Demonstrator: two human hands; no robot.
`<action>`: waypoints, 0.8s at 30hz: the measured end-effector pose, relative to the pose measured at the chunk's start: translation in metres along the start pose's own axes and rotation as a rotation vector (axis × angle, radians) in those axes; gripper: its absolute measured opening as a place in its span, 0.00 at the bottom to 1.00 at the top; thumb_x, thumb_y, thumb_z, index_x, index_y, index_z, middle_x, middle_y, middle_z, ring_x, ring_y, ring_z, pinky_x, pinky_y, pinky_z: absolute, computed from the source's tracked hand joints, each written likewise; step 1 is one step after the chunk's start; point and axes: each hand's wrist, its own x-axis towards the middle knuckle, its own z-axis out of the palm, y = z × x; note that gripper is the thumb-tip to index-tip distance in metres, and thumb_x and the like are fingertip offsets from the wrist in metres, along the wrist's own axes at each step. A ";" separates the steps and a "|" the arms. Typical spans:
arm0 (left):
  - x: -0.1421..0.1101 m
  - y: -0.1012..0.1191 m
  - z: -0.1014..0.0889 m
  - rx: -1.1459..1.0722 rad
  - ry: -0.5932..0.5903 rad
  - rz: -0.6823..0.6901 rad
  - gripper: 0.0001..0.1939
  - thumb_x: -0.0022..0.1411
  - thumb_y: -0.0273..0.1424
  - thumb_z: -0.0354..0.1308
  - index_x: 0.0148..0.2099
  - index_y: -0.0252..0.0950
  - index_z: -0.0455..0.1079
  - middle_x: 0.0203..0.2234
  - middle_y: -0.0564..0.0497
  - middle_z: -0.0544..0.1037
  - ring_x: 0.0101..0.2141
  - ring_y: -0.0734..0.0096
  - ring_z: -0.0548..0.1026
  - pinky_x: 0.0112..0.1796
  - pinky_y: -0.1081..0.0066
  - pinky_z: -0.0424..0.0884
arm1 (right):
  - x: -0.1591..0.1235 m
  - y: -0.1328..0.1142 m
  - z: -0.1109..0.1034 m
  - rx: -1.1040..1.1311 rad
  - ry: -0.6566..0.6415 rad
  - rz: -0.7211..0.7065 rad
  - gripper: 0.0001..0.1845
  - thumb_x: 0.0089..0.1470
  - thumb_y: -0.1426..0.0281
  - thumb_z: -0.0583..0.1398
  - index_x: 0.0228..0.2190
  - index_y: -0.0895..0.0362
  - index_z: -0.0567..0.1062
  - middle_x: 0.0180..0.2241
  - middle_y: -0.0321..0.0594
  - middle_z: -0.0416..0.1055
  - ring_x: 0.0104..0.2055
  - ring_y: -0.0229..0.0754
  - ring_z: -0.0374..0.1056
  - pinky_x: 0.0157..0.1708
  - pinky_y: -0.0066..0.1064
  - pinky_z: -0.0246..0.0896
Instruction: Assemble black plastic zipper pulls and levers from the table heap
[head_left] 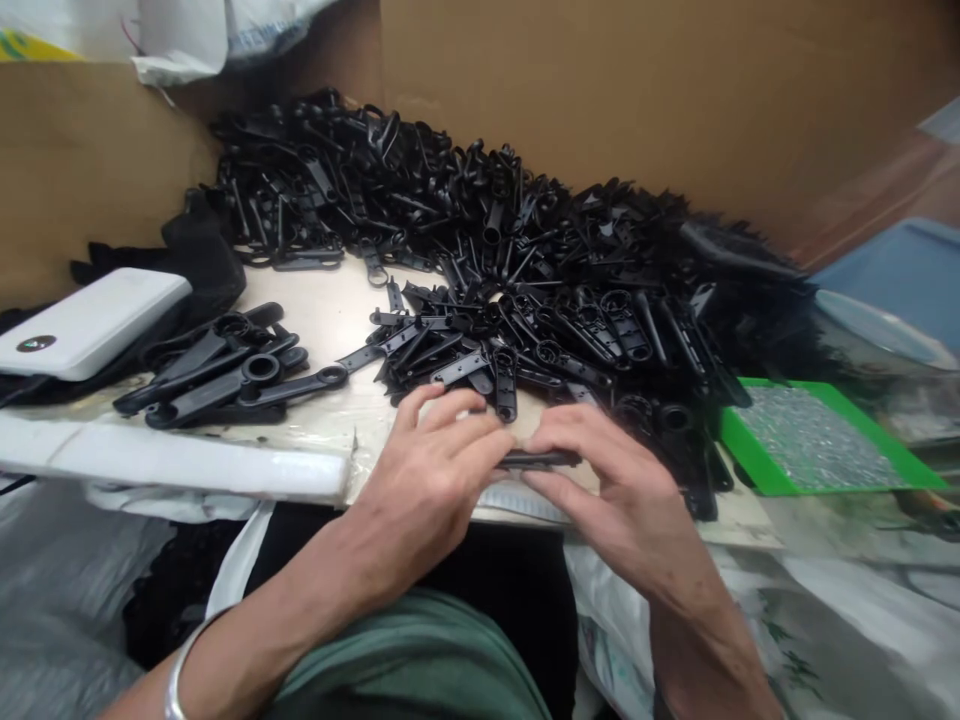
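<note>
Between my two hands, close to the table's front edge, lies a slim black plastic part (541,459), seen nearly edge-on. My left hand (439,465) is closed on its left end, which the fingers mostly hide. My right hand (611,475) pinches the right end between thumb and fingers. Just beyond the hands spreads a large heap of black plastic handle-like parts (480,240), many with a ring at one end. A smaller group of similar ringed parts (225,365) lies to the left.
A white power bank (94,320) rests at the left on dark material. A white foam strip (172,458) runs along the front edge. On the right sits a green tray (750,440) of small shiny metal pieces, with a blue container (900,280) behind. Cardboard walls (660,100) enclose the back.
</note>
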 end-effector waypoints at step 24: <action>0.006 -0.016 0.030 -0.456 -0.165 -0.295 0.16 0.65 0.27 0.53 0.54 0.37 0.71 0.43 0.49 0.79 0.41 0.66 0.75 0.43 0.70 0.67 | -0.002 0.033 0.028 0.363 0.088 0.392 0.09 0.50 0.67 0.67 0.36 0.54 0.76 0.34 0.35 0.75 0.37 0.42 0.71 0.38 0.32 0.70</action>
